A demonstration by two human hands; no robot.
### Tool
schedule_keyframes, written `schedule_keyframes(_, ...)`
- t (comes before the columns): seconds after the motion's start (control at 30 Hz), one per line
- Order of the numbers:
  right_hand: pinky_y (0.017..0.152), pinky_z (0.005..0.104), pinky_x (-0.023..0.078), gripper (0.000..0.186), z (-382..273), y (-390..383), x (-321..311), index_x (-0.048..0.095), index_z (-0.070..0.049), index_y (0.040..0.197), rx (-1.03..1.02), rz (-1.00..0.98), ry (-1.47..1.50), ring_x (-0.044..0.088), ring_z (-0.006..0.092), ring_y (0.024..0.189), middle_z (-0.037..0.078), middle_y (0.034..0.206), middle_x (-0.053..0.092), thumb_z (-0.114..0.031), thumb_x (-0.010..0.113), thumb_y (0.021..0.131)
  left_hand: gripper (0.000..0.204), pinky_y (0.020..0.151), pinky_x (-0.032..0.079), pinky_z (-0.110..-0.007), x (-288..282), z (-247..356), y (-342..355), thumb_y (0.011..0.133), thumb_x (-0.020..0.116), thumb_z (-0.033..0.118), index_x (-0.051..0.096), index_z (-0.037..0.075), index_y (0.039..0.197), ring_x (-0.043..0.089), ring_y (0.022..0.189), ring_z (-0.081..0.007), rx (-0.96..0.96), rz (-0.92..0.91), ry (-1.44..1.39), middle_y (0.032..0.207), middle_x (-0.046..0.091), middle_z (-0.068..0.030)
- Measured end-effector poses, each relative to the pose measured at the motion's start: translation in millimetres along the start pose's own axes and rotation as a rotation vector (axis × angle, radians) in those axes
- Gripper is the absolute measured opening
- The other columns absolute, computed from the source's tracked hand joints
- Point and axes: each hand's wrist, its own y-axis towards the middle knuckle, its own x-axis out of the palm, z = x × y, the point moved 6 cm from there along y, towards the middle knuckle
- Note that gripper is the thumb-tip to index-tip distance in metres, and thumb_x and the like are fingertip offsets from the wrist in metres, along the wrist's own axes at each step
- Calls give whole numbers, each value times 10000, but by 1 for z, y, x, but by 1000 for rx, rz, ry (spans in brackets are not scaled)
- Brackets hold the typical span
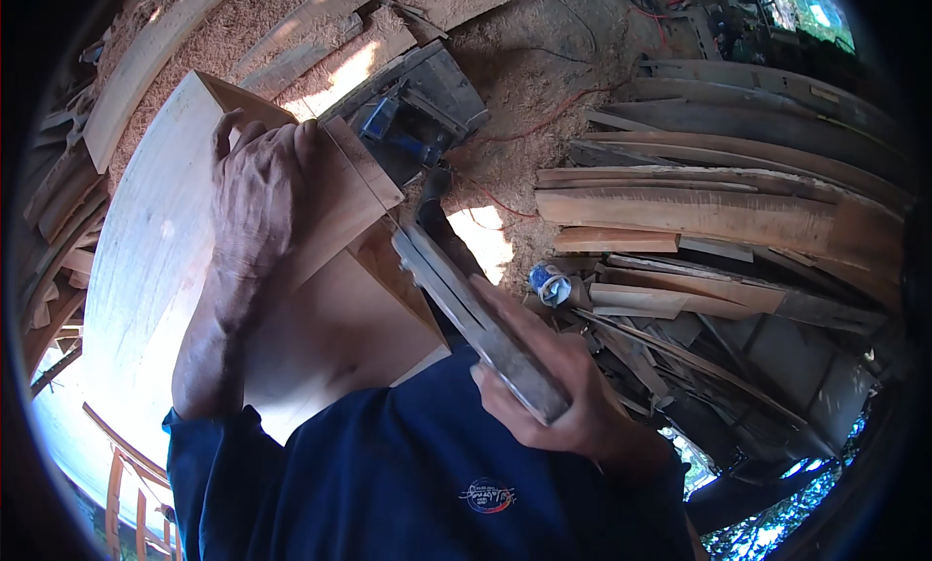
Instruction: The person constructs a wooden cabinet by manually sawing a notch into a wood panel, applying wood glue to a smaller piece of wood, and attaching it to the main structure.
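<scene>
My left hand (257,187) lies over a short pale board (359,182), its fingers bent over the far edge. The board is at the right end of a big pale wooden panel (146,221), which looks like part of a box or cabinet. My right hand (558,372) is wrapped around a long worn bar (476,318) with a dark slit running along it. A thin strip shows at the bar's far end, close to the board's corner. The bar's exact kind is unclear. My right fingertips are partly hidden behind it.
A blue power tool (393,124) rests on a dark stand beyond the board. Stacked planks (699,207) fill the right side. A blue-and-white can (549,283) stands beside them. Wood shavings (524,85) and a red cord (558,105) lie on the floor.
</scene>
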Motion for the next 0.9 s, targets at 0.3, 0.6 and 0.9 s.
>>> schedule_keyframes(0.3,861,331,558,714,14,55,18,417,77,1490,-5,23,24,737,227,979,224,1170,700,28,673,826,312,1080,360,-483,-2,7,14,1055,493,205,680,74,843,642,888,-282,38,-46,5,773,668,-95)
schedule_keyframes(0.6,932,325,553,720,-5,-55,-18,415,109,1478,96,-46,-210,736,236,1022,299,1295,647,-16,674,818,327,1057,366,-478,-14,11,7,1058,479,216,665,76,829,641,892,-288,52,164,-80,785,667,-97)
schedule_keyframes(0.9,852,336,561,701,1,2,9,433,74,1480,62,20,13,731,221,921,216,1157,706,2,683,829,328,1045,361,-482,3,3,5,1061,471,218,652,75,827,641,884,-282,21,-25,-9,780,668,-91)
